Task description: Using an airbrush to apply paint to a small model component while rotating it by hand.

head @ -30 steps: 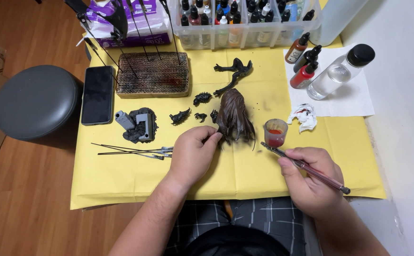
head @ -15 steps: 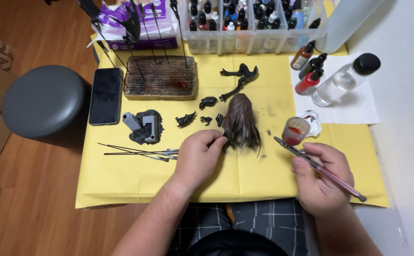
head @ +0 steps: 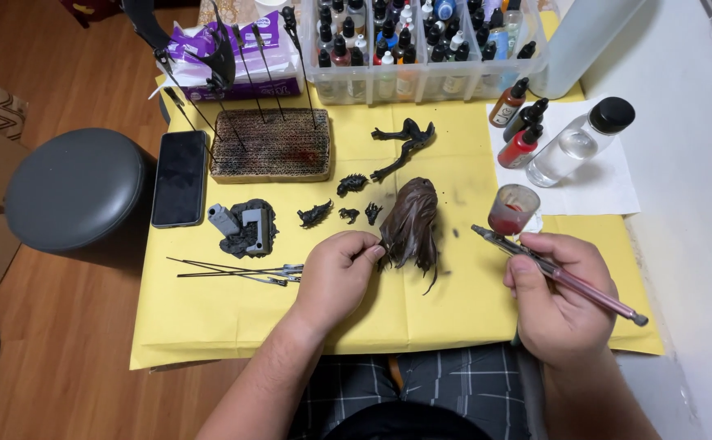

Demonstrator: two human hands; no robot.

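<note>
**Hands at the painting mat: left on hair piece, right on airbrush**

Work surface: yellow paper mat [head: 209,318] over the table. Round grey stool [head: 74,189] stands to the left on the wood floor. Clear organiser of small paint bottles [head: 421,49] along the far edge; brown corrugated block [head: 271,145] holding thin wire clips in front of it; black phone [head: 180,178] lies just left of the block.

Dark brown sculpted hair piece [head: 411,222] sits mid-mat, ahead of the person's lap.

Left hand [head: 335,273]: fingers curled, thumb and forefinger pinched together at the lower left edge of the hair piece, gripping it there. The exact contact point is small and partly hidden.

Right hand [head: 558,297]: closed around a slim pinkish airbrush [head: 555,273], forefinger laid on top; nozzle points left toward the hair piece, not touching it. Its small cup [head: 513,209] shows red paint.

Loose wire clips [head: 238,271] lie near the left hand.
</note>
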